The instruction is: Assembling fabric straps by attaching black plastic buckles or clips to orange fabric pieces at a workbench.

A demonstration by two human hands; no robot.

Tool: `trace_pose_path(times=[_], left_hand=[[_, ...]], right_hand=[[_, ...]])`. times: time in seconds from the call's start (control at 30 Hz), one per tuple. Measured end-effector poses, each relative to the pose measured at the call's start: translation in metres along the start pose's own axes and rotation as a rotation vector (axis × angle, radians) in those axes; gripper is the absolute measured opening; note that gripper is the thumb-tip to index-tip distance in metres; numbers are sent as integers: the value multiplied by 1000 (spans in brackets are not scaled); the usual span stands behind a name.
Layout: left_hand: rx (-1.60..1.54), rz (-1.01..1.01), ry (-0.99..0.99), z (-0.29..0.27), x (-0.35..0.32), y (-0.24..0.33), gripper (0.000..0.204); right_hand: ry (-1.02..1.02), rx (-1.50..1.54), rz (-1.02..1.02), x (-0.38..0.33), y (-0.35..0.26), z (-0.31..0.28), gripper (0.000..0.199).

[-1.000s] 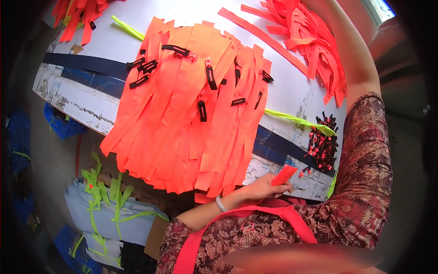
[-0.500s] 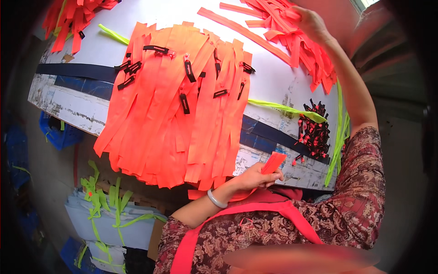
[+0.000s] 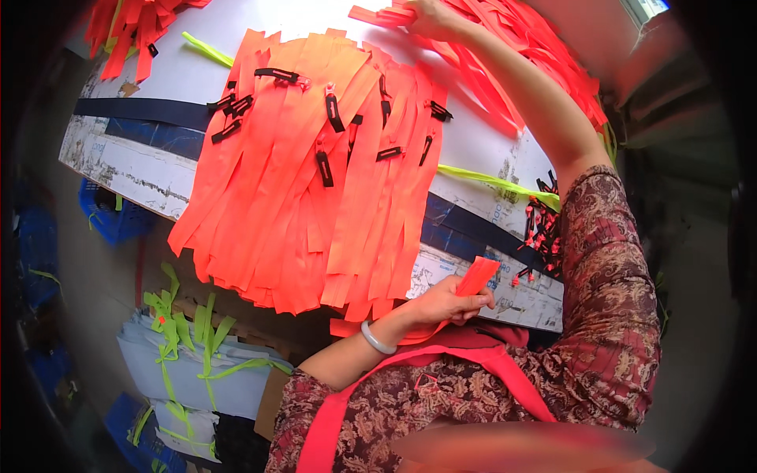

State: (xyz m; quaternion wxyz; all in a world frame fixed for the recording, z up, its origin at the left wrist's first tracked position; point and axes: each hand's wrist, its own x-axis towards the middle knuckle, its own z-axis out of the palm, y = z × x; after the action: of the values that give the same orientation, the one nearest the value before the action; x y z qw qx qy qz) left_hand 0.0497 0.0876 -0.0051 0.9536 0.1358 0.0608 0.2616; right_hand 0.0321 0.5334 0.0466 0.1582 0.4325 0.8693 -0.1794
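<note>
My left hand [image 3: 449, 306], with a pale bangle at its wrist, is closed round a folded orange zipper strip [image 3: 479, 277] near the table's front edge. At the far side, my right hand [image 3: 432, 19] grips the ends of orange zipper strips [image 3: 377, 16]; its fingertips are partly cut off by the frame's top. Those strips trail from a heap of loose orange strips [image 3: 524, 47]. Between my arms and to the left lies a wide layer of orange zipper strips [image 3: 292, 181], hanging over the front edge. Several black zipper pulls [image 3: 334, 112] are on it.
Black zipper pulls with red sliders [image 3: 544, 232] lie piled at the right, partly behind my right arm. A yellow-green band [image 3: 497, 183] runs across the white table [image 3: 142, 169]. More orange strips [image 3: 134, 35] lie far left. Below stand a blue basket [image 3: 114, 213] and tied grey-blue bundles [image 3: 189, 370].
My right hand has moved left along the far side, drawing strips out from the heap. The right arm now covers part of the pull pile. My left hand keeps its hold.
</note>
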Motion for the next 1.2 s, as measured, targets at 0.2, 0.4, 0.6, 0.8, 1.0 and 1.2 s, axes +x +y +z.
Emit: trace_pose_path(times=[0.2, 0.4, 0.6, 0.8, 1.0, 1.2], left_hand=[[105, -22, -66, 10, 8, 6, 22], [67, -16, -4, 2, -2, 5, 22], [83, -32, -55, 8, 5, 3, 22], [19, -36, -7, -4, -3, 3, 22], [53, 4, -72, 5, 5, 0, 23], [47, -11, -79, 7, 6, 0, 23]], right_hand=[[208, -95, 179, -50, 91, -27, 36], [393, -48, 56, 0, 46, 5, 32], [617, 221, -30, 54, 107, -1, 20], [787, 583, -365, -13, 62, -10, 13], [1012, 682, 193, -196, 106, -148, 14], [1084, -433, -37, -266, 143, -190, 12]])
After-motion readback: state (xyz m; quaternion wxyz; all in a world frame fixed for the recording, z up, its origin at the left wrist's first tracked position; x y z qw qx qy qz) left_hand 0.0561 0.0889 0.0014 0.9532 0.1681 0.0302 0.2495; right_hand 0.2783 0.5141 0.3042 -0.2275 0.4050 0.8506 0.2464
